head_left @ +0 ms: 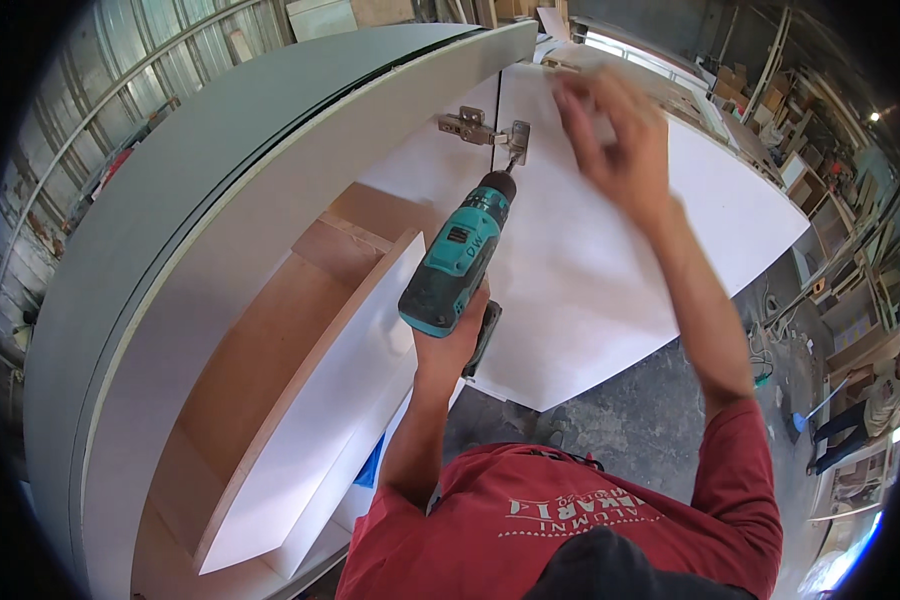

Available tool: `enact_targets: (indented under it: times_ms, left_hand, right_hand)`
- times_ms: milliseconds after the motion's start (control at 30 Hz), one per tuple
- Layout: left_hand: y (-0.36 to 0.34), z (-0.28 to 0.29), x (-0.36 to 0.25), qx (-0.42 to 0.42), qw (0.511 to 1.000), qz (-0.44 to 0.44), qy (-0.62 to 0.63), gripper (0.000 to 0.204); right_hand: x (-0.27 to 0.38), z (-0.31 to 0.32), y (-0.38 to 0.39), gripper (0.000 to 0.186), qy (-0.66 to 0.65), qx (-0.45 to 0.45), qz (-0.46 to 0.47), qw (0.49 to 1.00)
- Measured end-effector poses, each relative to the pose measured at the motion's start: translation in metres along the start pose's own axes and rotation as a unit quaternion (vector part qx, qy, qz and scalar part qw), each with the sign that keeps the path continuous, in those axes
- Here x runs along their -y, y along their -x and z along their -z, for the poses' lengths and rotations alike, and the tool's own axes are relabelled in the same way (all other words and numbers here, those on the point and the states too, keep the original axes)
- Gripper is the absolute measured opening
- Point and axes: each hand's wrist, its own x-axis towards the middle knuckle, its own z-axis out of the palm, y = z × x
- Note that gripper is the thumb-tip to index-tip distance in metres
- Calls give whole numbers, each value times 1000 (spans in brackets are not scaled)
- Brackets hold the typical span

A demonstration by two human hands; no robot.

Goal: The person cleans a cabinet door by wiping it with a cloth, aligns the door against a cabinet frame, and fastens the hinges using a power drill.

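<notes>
My left hand (pixel 448 335) grips a teal and black cordless drill (pixel 455 255) by its handle. The bit points up into the plate of a metal cabinet hinge (pixel 514 140), whose cup part (pixel 465 125) is on the adjoining white board. My right hand (pixel 615 140) is raised right of the hinge over a white panel (pixel 610 290), blurred, with fingers bent and apart and nothing visible in them. Left of the drill is a white cabinet with an unpainted wooden drawer-like box (pixel 255 340) inside.
A curved grey panel (pixel 110 250) borders the left side. Boards and clutter (pixel 810 180) fill the right background. A person (pixel 860 420) stands at the far right with a long blue-handled tool (pixel 805 415). Cables (pixel 760 350) lie on the concrete floor (pixel 670 400).
</notes>
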Motion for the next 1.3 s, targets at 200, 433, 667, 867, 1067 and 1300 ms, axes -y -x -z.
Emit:
enact_targets:
  times_ms: [200,433,667,867,1067,1300]
  left_hand:
    - [3,-3,-11,-13,999,-28,23,17]
    - [1,4,-2,9,1000,-4,4,16]
    - [1,4,-4,11,1000,13,21,16]
    - [2,3,11,12,1000,6,20,16]
    - [-2,12,11,22,1000,15,6,16]
    - [-5,17,12,35,999,22,7,18]
  right_hand:
    - [48,-27,87,35,-429,112,-520,730]
    - [49,-57,90,37,-652,-4,-606,455]
    - [44,-65,81,34,-683,-24,-606,407]
    - [44,-64,83,36,-688,-1,-615,386]
    - [45,-64,81,40,-695,2,-621,363]
    - [39,-69,81,38,-697,12,-612,373]
